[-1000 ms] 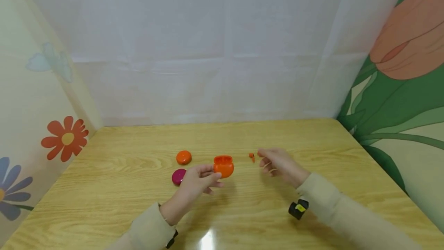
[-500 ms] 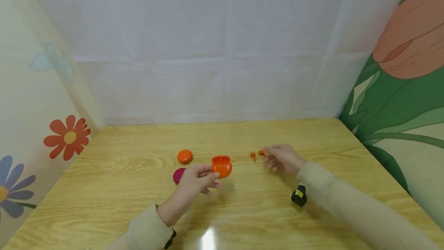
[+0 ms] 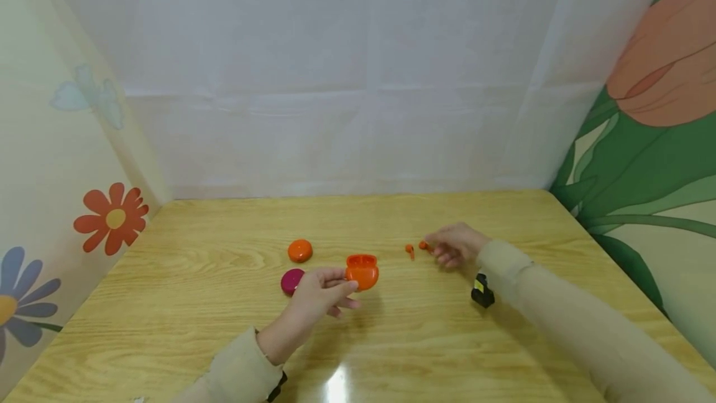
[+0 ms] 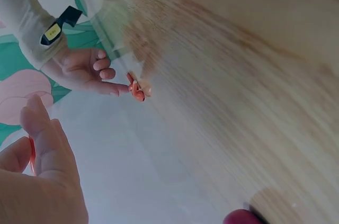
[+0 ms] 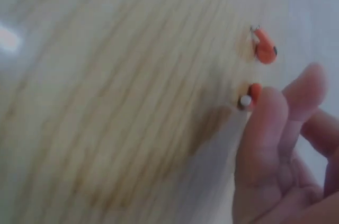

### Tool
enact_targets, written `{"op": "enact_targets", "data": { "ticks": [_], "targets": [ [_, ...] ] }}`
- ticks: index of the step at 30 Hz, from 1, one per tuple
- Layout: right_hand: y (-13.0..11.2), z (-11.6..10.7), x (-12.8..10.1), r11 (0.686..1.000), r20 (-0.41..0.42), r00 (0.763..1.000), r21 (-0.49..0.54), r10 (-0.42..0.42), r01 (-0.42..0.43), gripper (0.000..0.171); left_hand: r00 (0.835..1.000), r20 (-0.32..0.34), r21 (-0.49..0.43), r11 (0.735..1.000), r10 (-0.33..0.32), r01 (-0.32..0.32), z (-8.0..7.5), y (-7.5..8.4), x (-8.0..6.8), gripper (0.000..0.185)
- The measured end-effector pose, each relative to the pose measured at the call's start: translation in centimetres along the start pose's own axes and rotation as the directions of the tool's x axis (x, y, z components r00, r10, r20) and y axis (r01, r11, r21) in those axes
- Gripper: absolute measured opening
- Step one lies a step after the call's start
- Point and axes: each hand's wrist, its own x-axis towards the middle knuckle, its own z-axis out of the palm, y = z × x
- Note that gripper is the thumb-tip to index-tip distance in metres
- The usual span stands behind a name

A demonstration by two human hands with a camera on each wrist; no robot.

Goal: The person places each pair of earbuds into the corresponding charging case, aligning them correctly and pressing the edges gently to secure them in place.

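In the head view my left hand (image 3: 317, 294) grips an orange earbud case (image 3: 362, 275) between thumb and fingers, above the table. The case's lid is raised and its hollow inside shows. To the right, two orange earbuds lie side by side on the wood: a left one (image 3: 410, 250) and a right one (image 3: 423, 245). My right hand (image 3: 455, 245) has a fingertip right at the right earbud, its other fingers bent loosely. In the right wrist view a fingertip overlaps the nearer earbud (image 5: 254, 96), while the farther earbud (image 5: 266, 49) lies apart from the hand.
A glossy round orange object (image 3: 299, 250) sits left of the case on the wooden table (image 3: 224, 229). Closer to me is a magenta round one (image 3: 292, 281), partly behind the left hand. A white sheet (image 3: 358, 79) hangs at the back; painted panels flank the table.
My right hand has drawn back slightly, so the right earbud shows more than before and lies a little farther from the other. The left hand keeps holding the case in nearly the same place.
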Motion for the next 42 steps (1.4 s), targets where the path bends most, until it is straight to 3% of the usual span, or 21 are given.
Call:
{"op": "enact_targets", "data": {
  "ticks": [5, 18, 23, 35, 42],
  "targets": [
    [-0.3, -0.4, 0.7, 0.998, 0.024, 0.999, -0.038, 0.042, -0.041, 0.026, 1.000, 0.002, -0.008, 1.000, -0.011, 0.011, 0.1, -0.1, 0.0, 0.033],
    [-0.4, -0.9, 1.7, 0.992, 0.115, 0.992, -0.125, 0.044, -0.030, 0.039, 1.000, 0.000, -0.032, 0.999, -0.030, 0.030, 0.2, -0.5, 0.0, 0.040],
    [-0.4, -0.6, 1.7, 0.985, 0.090, 0.996, -0.175, 0.028, -0.011, 0.045, 0.999, 0.001, -0.034, 0.999, -0.033, 0.033, 0.2, -0.5, 0.0, 0.045],
    [-0.1, -0.3, 2.0, 0.983, 0.025, 1.000, -0.183, 0.012, -0.007, 0.022, 0.999, 0.008, -0.042, 0.998, -0.036, 0.036, 0.1, -0.5, 0.0, 0.047],
    [0.0, -0.4, 1.3, 0.985, 0.016, 1.000, -0.173, -0.017, 0.019, 0.027, 0.999, 0.008, -0.039, 0.998, -0.046, 0.046, 0.2, -0.5, 0.0, 0.048]
  ]
}}
